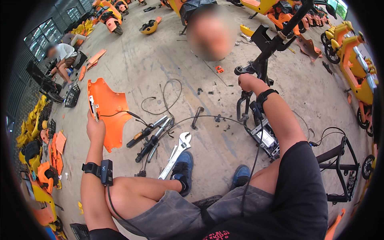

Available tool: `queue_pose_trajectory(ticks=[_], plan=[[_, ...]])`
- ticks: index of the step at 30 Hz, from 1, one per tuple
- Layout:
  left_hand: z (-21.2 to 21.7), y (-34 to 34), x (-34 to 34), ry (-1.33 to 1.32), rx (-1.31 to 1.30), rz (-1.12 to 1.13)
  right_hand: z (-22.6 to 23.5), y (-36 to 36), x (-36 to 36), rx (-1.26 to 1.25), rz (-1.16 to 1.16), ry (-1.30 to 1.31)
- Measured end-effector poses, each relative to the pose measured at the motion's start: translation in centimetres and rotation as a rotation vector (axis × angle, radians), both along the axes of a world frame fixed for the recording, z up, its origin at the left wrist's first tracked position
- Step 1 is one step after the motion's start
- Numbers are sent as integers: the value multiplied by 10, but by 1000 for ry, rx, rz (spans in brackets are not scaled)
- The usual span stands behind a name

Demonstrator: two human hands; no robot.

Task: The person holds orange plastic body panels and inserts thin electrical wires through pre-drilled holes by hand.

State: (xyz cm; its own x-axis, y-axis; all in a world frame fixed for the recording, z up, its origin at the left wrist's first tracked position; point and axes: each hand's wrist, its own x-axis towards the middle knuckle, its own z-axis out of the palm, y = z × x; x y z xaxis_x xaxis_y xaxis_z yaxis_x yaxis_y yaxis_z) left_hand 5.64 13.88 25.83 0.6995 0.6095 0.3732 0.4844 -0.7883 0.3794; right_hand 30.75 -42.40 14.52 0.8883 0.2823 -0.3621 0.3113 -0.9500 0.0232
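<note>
My left hand (pixel 96 127) is closed around the left edge of an orange plastic panel (pixel 110 114), a curved body cover with a thin black cable running from it. My right hand (pixel 253 83) is closed at the lower part of a black metal frame (pixel 271 50) that leans up to the right; its fingertips are partly hidden. A large adjustable wrench (pixel 176 156) lies by my left shoe. Beside it are two shock absorbers (pixel 146 136) with dark bodies and shiny rods. Below my right forearm sits a silver metal unit (pixel 265 138) with cables.
Small black parts (pixel 224 124) and a short metal bar (pixel 197 117) lie on the concrete. Another black tubular frame (pixel 340 172) stands at the right. Yellow scooters (pixel 348 60) line the right side; orange and yellow panels (pixel 54 154) pile up left. A person (pixel 64 58) sits at the far left.
</note>
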Motion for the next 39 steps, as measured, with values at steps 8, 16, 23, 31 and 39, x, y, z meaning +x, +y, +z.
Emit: queue_pose_trajectory(ticks=[8, 16, 23, 31, 39], plan=[[-7, 8, -2, 18, 17, -10, 15, 10, -14, -42, -66, 42], [-5, 0, 1, 12, 13, -43, -3, -5, 4, -59, 78, 72], [0, -7, 2, 34, 6, -30, -4, -11, -4, 39, -1, -42], [-14, 24, -1, -17, 31, -82, 7, 2, -8, 58, -21, -28], [-11, 20, 2, 15, 45, -77, 13, 0, -12, 38, 8, -19]])
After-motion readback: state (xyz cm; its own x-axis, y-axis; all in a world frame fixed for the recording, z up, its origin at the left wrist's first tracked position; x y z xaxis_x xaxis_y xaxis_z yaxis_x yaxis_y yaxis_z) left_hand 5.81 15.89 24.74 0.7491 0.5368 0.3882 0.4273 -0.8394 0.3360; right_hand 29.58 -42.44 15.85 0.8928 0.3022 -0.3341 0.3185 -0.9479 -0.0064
